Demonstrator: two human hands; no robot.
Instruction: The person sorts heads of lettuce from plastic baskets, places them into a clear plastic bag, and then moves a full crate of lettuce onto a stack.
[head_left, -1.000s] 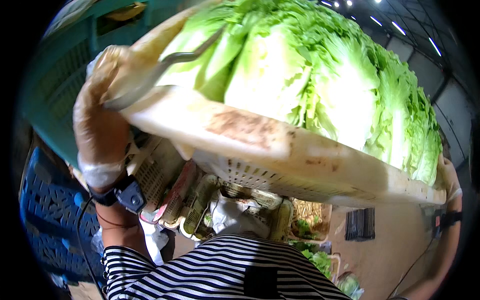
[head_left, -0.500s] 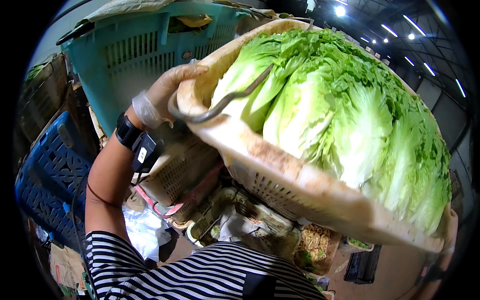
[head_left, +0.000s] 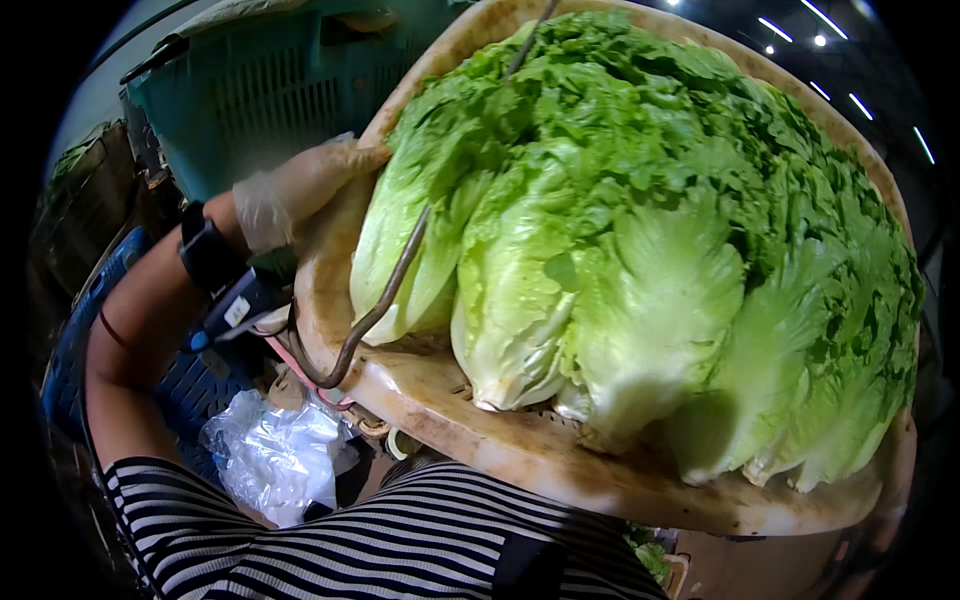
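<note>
A large off-white, stained plastic crate point(head_left: 560, 490) full of green leafy lettuce heads point(head_left: 640, 300) is held up before me, tilted toward my face. My left hand point(head_left: 320, 180), in a clear glove, is closed on its upper-left side. A bent metal handle point(head_left: 395, 280) lies across the lettuce on the left. At the right rim my right hand point(head_left: 892, 490) is dim and largely hidden behind the crate; its fingers do not show.
A teal crate point(head_left: 250, 100) stands at the upper left, with a blue perforated plastic crate point(head_left: 75, 370) lower down. Crumpled clear plastic point(head_left: 270, 450) lies below my left arm. Ceiling lights hang at upper right.
The crate has come closer and tilted toward me, showing more of the lettuce tops. My left hand has shifted left with it, and the crates below are more hidden.
</note>
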